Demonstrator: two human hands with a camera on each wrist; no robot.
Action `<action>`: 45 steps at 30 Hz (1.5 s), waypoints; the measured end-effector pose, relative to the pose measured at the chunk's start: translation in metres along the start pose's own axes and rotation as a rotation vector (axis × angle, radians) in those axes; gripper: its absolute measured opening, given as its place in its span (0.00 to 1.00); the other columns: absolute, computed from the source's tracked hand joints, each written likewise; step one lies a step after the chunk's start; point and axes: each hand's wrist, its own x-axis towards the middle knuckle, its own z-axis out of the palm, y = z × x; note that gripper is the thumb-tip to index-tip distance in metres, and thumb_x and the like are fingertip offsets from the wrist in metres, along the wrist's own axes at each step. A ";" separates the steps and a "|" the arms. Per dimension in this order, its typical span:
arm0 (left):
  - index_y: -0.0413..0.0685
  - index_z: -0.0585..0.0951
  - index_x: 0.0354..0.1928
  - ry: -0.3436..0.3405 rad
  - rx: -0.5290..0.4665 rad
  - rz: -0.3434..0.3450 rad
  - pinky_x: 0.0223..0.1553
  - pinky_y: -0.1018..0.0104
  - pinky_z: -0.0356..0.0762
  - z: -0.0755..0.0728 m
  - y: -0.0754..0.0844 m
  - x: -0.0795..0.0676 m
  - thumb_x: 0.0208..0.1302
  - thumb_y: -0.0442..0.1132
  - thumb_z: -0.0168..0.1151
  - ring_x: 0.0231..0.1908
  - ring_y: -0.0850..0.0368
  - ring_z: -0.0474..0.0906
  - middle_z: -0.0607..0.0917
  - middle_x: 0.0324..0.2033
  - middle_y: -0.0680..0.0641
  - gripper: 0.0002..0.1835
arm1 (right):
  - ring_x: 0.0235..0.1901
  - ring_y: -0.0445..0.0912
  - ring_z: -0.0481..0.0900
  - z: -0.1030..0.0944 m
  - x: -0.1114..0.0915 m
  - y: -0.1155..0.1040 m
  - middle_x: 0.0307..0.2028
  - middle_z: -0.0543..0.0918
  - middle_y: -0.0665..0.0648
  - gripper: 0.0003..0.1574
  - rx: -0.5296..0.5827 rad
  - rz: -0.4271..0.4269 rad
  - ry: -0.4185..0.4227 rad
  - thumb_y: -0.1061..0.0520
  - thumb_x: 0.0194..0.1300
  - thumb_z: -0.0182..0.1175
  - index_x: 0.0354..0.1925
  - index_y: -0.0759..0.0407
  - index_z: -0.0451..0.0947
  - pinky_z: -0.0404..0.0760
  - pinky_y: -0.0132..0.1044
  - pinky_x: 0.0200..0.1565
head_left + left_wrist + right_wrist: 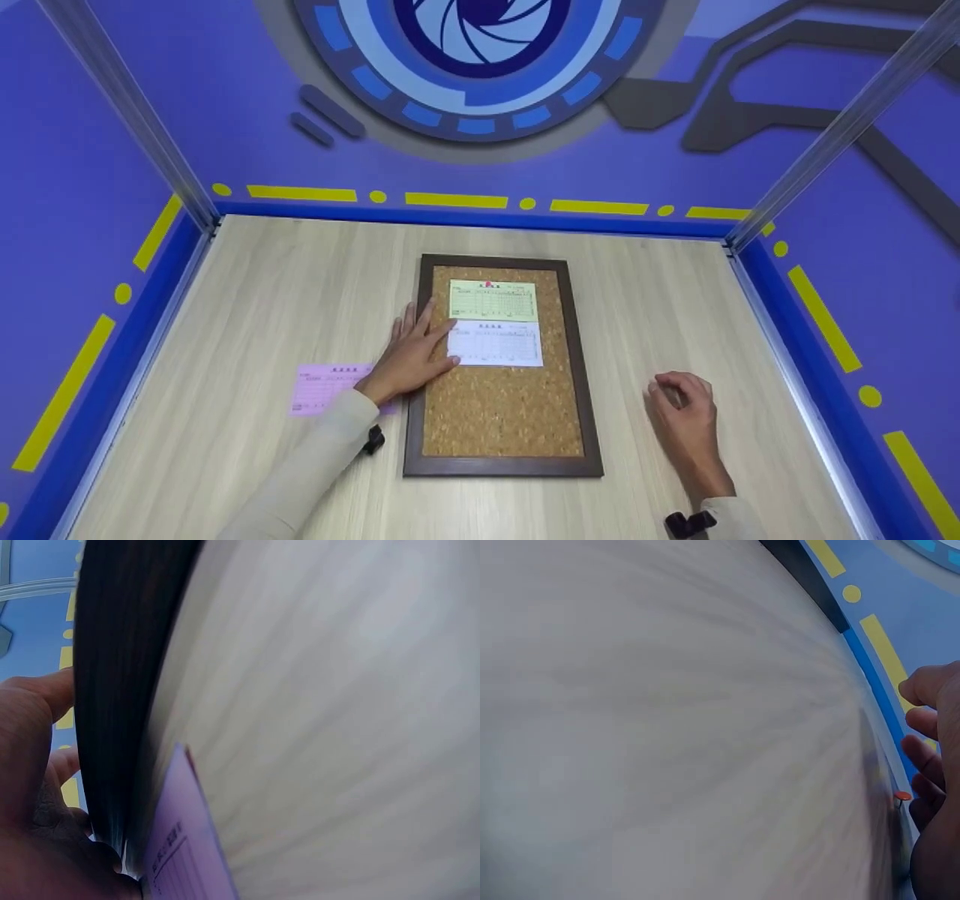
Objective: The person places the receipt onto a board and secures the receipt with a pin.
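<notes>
Wood-grain surface [645,300], blue-violet walls on three sides. Head view: framed cork board [502,416] holds green slip [492,304] with red pin [488,284], white slip [496,349] just below. Left hand [411,358], fingers spread, touches white slip's left edge, partly covering pink slip [319,391]. Right hand [688,412] apart, fingers curled. Left wrist: dark frame edge [127,637] blocks the cork. Right wrist: orange-red pin [902,796] by fingers; can't tell if pinched.

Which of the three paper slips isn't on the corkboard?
The pink slip, lying on the table; the green slip and white slip are both on the corkboard.
</notes>
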 end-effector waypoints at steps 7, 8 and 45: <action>0.56 0.69 0.85 -0.004 0.001 0.001 0.82 0.28 0.32 0.000 0.000 0.000 0.78 0.62 0.63 0.86 0.26 0.30 0.44 0.89 0.37 0.40 | 0.56 0.39 0.70 -0.010 -0.005 0.000 0.47 0.86 0.61 0.09 -0.062 -0.086 0.008 0.72 0.66 0.75 0.45 0.70 0.88 0.63 0.18 0.60; 0.55 0.69 0.85 -0.002 0.003 0.003 0.82 0.27 0.33 0.001 0.000 0.000 0.78 0.62 0.63 0.85 0.25 0.30 0.44 0.89 0.36 0.40 | 0.56 0.40 0.70 -0.012 -0.006 0.001 0.47 0.86 0.61 0.10 -0.062 -0.089 0.009 0.72 0.66 0.75 0.45 0.70 0.88 0.63 0.18 0.60; 0.52 0.70 0.84 0.017 -0.010 0.024 0.81 0.25 0.34 0.000 -0.001 -0.001 0.78 0.60 0.64 0.85 0.22 0.32 0.46 0.88 0.34 0.40 | 0.64 0.57 0.70 -0.037 -0.039 0.011 0.53 0.82 0.62 0.12 -0.253 0.251 0.121 0.65 0.68 0.73 0.49 0.66 0.87 0.66 0.61 0.69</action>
